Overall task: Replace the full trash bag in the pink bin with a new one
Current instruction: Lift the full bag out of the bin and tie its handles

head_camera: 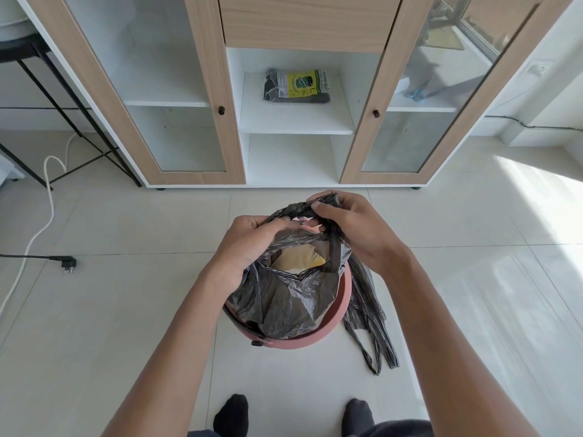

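My fingers [328, 210] on the right hand [356, 230] are curling round a twisted rope of black plastic, pinching the far edge of the full trash bag [284, 298]. My left hand [249, 244] is gripping the near-left edge, its fingers folded over the film. Both hands are holding the bag's mouth just above the pink bin [342, 305], which is standing on the tiled floor in front of my feet.

To do this well, I am judging that both edges should be brought together and twisted shut before lifting, then raised straight up so the thin film is not tearing and the bin is not tipping.

The bag is sitting inside the bin with its mouth partly open, and something yellow and papery [299, 258] is showing within. A flat black bag [369, 326], probably the new one, is trailing down the bin's right side onto the floor. A pack of bags [296, 86] is lying on the middle shelf of the cabinet [296, 126] ahead.
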Demonstrator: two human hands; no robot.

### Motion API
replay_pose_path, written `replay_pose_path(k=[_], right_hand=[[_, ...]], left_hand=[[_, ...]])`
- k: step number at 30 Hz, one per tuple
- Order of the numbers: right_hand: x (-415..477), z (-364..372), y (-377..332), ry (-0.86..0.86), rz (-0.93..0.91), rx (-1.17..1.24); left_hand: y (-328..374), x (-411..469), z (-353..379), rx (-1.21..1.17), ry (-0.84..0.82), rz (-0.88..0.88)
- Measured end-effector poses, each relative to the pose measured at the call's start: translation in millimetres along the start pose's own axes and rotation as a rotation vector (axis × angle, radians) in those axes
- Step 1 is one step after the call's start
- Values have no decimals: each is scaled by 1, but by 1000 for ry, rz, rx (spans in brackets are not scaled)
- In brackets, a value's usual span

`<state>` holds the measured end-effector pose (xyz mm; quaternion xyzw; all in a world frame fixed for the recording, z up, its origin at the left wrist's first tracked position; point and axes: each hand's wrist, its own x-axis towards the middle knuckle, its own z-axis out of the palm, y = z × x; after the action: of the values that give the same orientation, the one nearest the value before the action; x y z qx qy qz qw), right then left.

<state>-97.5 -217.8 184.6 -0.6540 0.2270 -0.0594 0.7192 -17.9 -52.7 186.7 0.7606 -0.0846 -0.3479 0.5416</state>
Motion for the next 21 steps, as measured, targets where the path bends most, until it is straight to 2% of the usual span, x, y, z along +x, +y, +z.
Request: replay_pose_path(k=[7,11,21], right_hand=[[0,-1,2,27,-1,-12],[-2,-2,0,45,-21,14],[0,-4,2,22,-41,4]], left_hand=[[0,6,-9,-134,-14,47],[0,4,-7,-75,-33,80],[0,1,-1,94,120,210]])
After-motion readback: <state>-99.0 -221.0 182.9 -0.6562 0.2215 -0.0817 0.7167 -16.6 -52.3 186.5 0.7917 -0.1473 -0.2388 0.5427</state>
